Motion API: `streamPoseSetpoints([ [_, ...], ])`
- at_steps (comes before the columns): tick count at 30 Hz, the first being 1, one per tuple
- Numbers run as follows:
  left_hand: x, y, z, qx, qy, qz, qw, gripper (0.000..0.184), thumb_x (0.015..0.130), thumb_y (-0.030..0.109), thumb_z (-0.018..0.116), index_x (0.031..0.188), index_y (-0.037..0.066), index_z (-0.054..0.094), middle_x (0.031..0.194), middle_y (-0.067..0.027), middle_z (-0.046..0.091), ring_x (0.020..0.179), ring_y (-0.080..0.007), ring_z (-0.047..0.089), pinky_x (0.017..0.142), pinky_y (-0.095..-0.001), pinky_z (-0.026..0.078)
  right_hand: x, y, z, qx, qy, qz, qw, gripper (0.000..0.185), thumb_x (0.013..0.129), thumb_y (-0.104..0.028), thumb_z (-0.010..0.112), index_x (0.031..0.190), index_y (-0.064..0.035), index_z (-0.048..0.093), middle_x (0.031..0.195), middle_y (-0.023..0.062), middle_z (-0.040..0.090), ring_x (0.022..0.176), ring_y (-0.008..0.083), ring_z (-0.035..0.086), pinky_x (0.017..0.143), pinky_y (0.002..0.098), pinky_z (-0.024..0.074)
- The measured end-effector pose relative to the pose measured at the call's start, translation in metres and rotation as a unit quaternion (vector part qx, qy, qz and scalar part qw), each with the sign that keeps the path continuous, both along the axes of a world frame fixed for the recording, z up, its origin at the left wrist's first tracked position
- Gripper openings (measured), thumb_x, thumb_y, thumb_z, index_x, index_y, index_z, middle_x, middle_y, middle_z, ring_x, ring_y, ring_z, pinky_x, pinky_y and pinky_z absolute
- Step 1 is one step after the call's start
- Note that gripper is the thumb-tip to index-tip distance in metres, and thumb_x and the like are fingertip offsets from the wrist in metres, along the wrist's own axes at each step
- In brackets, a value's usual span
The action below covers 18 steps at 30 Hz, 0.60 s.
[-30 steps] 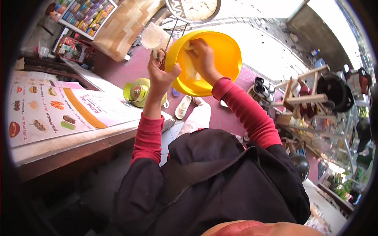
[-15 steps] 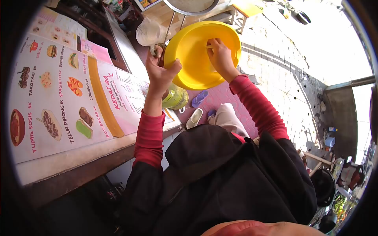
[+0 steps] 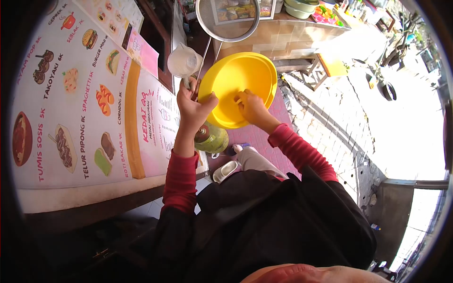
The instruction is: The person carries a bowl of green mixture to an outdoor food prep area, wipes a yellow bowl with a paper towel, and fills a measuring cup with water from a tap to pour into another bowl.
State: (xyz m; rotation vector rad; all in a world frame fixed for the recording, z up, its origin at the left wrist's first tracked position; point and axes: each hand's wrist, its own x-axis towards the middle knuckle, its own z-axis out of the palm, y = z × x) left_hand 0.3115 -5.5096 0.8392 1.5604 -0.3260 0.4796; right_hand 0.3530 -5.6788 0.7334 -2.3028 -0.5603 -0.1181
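Observation:
A yellow plastic basin [image 3: 231, 78] is tilted in the air in front of me. My left hand [image 3: 193, 104] grips its left rim, thumb over the edge. In that same hand are the handles of a clear plastic measuring jug [image 3: 184, 61] and a round wire strainer [image 3: 228, 39], both sticking out beyond the basin. My right hand [image 3: 254, 109] is inside the basin, near its lower wall, with fingers curled together. Whatever these fingers hold, if anything, is hidden.
A counter covered by a printed menu sheet [image 3: 89, 89] runs along the left. Below the basin stands a green gas cylinder [image 3: 215, 140], with a pale shoe [image 3: 225, 171] nearby. Farther off are a table [image 3: 278, 37], a yellow-topped stool [image 3: 334, 66] and a dark pan [image 3: 389, 92].
My right hand has moved from the basin's far side down and left inside it, toward me. The view has shifted, bringing more of the back table into sight. My left hand keeps its grip.

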Motion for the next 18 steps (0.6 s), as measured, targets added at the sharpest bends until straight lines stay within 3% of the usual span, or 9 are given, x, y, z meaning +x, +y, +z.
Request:
streamPoseSetpoints([
  [1, 0.008, -0.003, -0.005, -0.004, -0.002, 0.005, 1.000, 0.035, 0.063, -0.003, 0.062, 0.086, 0.005, 0.036, 0.075, -0.0005, 0.039, 0.067, -0.0058, 0.046, 0.061, -0.0171, 0.042, 0.003, 0.007, -0.002, 0.097, -0.001, 0.119, 0.988, 0.023, 0.072, -0.009, 0.057, 0.095, -0.0055, 0.057, 0.088, 0.0120, 0.060, 0.079, 0.0257, 0.059, 0.072, 0.0338, 0.0457],
  [2, 0.017, -0.006, -0.011, 0.006, 0.011, 0.003, 1.000, 0.035, 0.063, -0.002, 0.062, 0.086, 0.006, 0.037, 0.074, -0.0010, 0.040, 0.066, -0.0062, 0.046, 0.061, -0.0178, 0.042, 0.006, 0.016, 0.022, 0.187, 0.112, 0.177, 0.960, 0.025, 0.075, -0.010, 0.060, 0.099, -0.0031, 0.056, 0.086, 0.0101, 0.061, 0.077, 0.0162, 0.059, 0.073, 0.0262, 0.0446],
  [4, 0.033, -0.006, -0.019, 0.015, 0.024, 0.014, 1.000, 0.036, 0.062, -0.002, 0.063, 0.085, 0.006, 0.037, 0.074, -0.0016, 0.041, 0.066, -0.0067, 0.046, 0.061, -0.0185, 0.043, 0.032, 0.027, 0.056, 0.407, 0.217, 0.131, 0.877, 0.022, 0.073, -0.007, 0.060, 0.094, -0.0018, 0.056, 0.084, 0.0130, 0.061, 0.077, 0.0214, 0.059, 0.071, 0.0279, 0.0455],
  [6, 0.052, -0.009, -0.022, 0.095, -0.004, 0.068, 0.993, 0.036, 0.061, -0.001, 0.064, 0.084, 0.006, 0.037, 0.074, -0.0024, 0.042, 0.065, -0.0076, 0.046, 0.061, -0.0202, 0.043, 0.072, 0.021, 0.070, 0.483, 0.042, -0.009, 0.875, 0.019, 0.073, -0.001, 0.059, 0.091, -0.0006, 0.053, 0.081, 0.0119, 0.059, 0.076, 0.0243, 0.059, 0.070, 0.0274, 0.0452],
  [7, 0.060, -0.019, -0.012, 0.065, -0.019, 0.082, 0.994, 0.036, 0.060, 0.000, 0.065, 0.083, 0.006, 0.038, 0.073, -0.0023, 0.041, 0.064, -0.0083, 0.045, 0.061, -0.0212, 0.042, 0.091, 0.010, 0.072, 0.410, -0.097, -0.060, 0.905, 0.022, 0.069, 0.004, 0.059, 0.089, -0.0017, 0.053, 0.083, 0.0107, 0.056, 0.076, 0.0261, 0.057, 0.068, 0.0304, 0.0462],
  [8, 0.071, -0.019, -0.014, 0.094, -0.013, 0.110, 0.989, 0.036, 0.061, -0.001, 0.064, 0.084, 0.006, 0.037, 0.073, -0.0022, 0.040, 0.064, -0.0083, 0.043, 0.061, -0.0210, 0.042, 0.114, -0.004, 0.073, 0.408, -0.104, -0.056, 0.905, 0.022, 0.069, 0.004, 0.059, 0.089, -0.0017, 0.053, 0.083, 0.0107, 0.056, 0.076, 0.0261, 0.057, 0.068, 0.0304, 0.0462],
  [10, 0.092, -0.027, -0.011, 0.091, 0.015, 0.116, 0.989, 0.037, 0.060, -0.001, 0.064, 0.085, 0.005, 0.037, 0.075, -0.0018, 0.039, 0.065, -0.0082, 0.042, 0.061, -0.0206, 0.042, 0.159, -0.036, 0.065, 0.191, -0.392, 0.001, 0.900, 0.021, 0.067, 0.004, 0.058, 0.086, -0.0046, 0.055, 0.088, 0.0072, 0.055, 0.076, 0.0232, 0.056, 0.068, 0.0312, 0.0468],
  [12, 0.115, -0.045, -0.005, 0.089, 0.010, 0.153, 0.984, 0.038, 0.060, -0.002, 0.064, 0.087, 0.005, 0.037, 0.076, -0.0015, 0.037, 0.066, -0.0083, 0.042, 0.062, -0.0203, 0.043, 0.203, -0.064, 0.051, 0.075, -0.395, 0.070, 0.913, 0.029, 0.063, 0.003, 0.056, 0.090, -0.0042, 0.056, 0.099, 0.0091, 0.052, 0.093, 0.0271, 0.050, 0.078, 0.0341, 0.0434],
  [18, 0.184, -0.062, -0.029, 0.010, 0.004, 0.227, 0.974, 0.039, 0.061, -0.006, 0.061, 0.086, 0.005, 0.033, 0.075, -0.0012, 0.035, 0.062, -0.0077, 0.042, 0.057, -0.0205, 0.042, 0.257, -0.095, 0.017, -0.202, -0.398, 0.085, 0.891, 0.029, 0.074, -0.014, 0.055, 0.102, -0.0053, 0.056, 0.111, 0.0097, 0.047, 0.102, 0.0263, 0.045, 0.085, 0.0355, 0.0392],
])
